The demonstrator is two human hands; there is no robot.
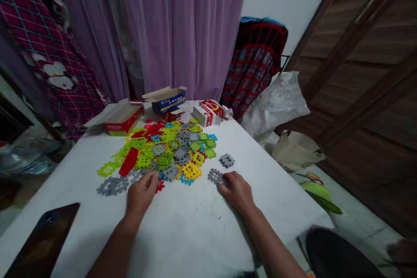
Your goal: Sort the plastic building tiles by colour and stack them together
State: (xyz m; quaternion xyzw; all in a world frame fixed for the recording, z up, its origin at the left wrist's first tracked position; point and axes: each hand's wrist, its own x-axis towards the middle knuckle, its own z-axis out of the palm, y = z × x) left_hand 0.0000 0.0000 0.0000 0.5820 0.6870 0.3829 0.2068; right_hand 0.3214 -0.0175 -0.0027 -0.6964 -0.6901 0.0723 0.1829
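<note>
In the head view, we touch a gray piece [215, 176], inboard of the desk's [195, 230] right edge, with nearly closed right hand [239, 191], left hand [140, 193] curled beside the pile [164, 160], both grips unclear; lifting requires an edge pinch.

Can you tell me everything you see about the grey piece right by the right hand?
The grey piece is small and thin, and looks like plastic. Square teeth stick out around its edge, and it has little holes in the middle. It lies flat on the white table, just right of the colourful pile. The right hand has its fingertips at the piece's right edge. Another grey piece lies just beyond it.
</note>
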